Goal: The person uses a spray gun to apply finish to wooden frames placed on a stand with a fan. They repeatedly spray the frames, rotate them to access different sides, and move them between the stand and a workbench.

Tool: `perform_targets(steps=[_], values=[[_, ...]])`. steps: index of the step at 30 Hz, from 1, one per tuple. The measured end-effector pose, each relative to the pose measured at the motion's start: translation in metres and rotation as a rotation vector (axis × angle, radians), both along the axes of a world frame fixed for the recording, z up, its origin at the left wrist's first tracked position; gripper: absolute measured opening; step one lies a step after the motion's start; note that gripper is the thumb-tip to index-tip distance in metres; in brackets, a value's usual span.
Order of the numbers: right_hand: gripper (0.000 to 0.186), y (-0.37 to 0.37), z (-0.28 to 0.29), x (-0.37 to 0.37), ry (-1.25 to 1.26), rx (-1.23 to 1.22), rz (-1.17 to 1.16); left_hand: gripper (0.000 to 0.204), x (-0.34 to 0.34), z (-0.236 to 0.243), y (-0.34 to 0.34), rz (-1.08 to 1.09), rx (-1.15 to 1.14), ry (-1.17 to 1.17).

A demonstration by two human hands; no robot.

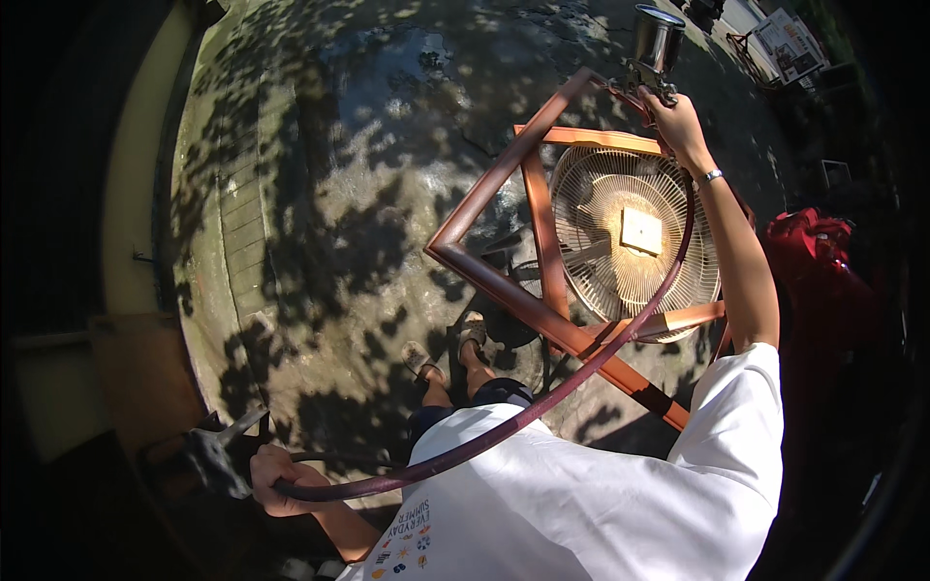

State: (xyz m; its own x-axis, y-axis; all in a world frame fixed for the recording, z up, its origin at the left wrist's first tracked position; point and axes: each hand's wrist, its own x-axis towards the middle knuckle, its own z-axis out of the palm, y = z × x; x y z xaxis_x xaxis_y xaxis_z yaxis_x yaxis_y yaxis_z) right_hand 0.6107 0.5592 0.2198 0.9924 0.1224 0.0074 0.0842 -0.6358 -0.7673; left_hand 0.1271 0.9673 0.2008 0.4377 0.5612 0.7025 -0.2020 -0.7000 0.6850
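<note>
With the right hand (680, 128), I grip the spray gun (658, 44) beyond the fan (640, 230); left of the fan, the left hand (278, 476) clasps the hose (538, 409).

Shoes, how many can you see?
2: the person's left shoe and right shoe, pictured below the left corner of the dark brown frame. Others could be hidden where it's dark.

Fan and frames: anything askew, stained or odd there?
Yes: the brown frame crosses the orange frame askew, corners out of line. The fan looks browner around its centre plate than farther out; whether that's staining, I can't tell.
</note>
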Motion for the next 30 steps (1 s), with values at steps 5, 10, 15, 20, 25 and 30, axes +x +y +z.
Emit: perform_targets(steps=[5,10,15,20,25,30], values=[[0.048,-0.032,-0.030,0.055,-0.106,0.040,-0.243,0.048,-0.007,0.005,-0.016,0.053,0.117,0.058],[0.047,-0.055,-0.039,0.048,-0.190,0.065,-0.455,0.055,-0.022,0.008,-0.021,0.058,0.199,0.118],[0.045,-0.064,-0.028,-0.028,-0.084,0.195,-0.275,0.071,-0.051,-0.014,-0.007,0.099,0.171,0.277],[0.034,-0.020,0.006,-0.171,0.076,0.320,-0.126,0.085,-0.099,-0.112,0.034,-0.002,-0.100,0.505],[0.028,0.009,0.021,-0.296,0.045,0.413,0.095,0.071,-0.144,-0.226,0.062,-0.284,-0.543,0.584],[0.038,0.007,0.048,-0.404,0.194,0.551,0.121,0.041,-0.122,-0.242,0.024,-0.543,-0.823,0.994]])
